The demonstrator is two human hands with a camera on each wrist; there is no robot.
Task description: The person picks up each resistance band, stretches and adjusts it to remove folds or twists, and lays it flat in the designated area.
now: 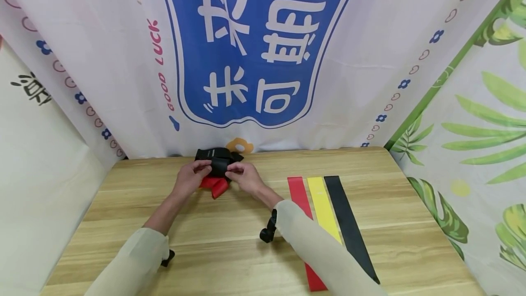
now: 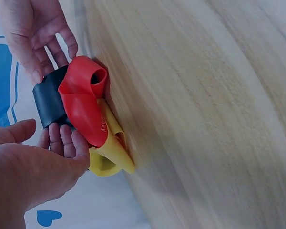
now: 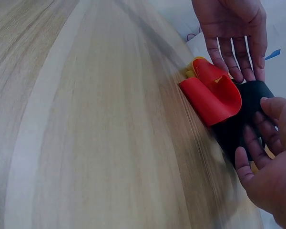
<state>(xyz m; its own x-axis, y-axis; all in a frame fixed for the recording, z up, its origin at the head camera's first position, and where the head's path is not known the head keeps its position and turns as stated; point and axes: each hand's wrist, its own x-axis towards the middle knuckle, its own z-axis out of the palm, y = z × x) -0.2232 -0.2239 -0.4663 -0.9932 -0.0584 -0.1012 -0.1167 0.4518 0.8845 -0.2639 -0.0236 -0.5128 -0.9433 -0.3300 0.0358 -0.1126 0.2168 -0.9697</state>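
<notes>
Near the back edge of the table, both hands hold a black resistance band (image 1: 219, 166), bent into a wide curve. My left hand (image 1: 190, 180) pinches its left edge between thumb and fingers. At the opposite edge my right hand (image 1: 248, 179) pinches it the same way. A crumpled red band (image 2: 86, 112) lies against the black one, with faint print on it. Below the red one in the left wrist view is a folded yellow band (image 2: 107, 157). Directly behind the hands sits a black item with white lettering (image 1: 211, 152), partly hidden.
To the right, a red band (image 1: 297, 195), a yellow band (image 1: 322, 204) and a black band (image 1: 347, 218) lie flat side by side, the right forearm covering parts of them. A printed curtain (image 1: 370, 58) hangs behind the wooden table (image 1: 230, 250).
</notes>
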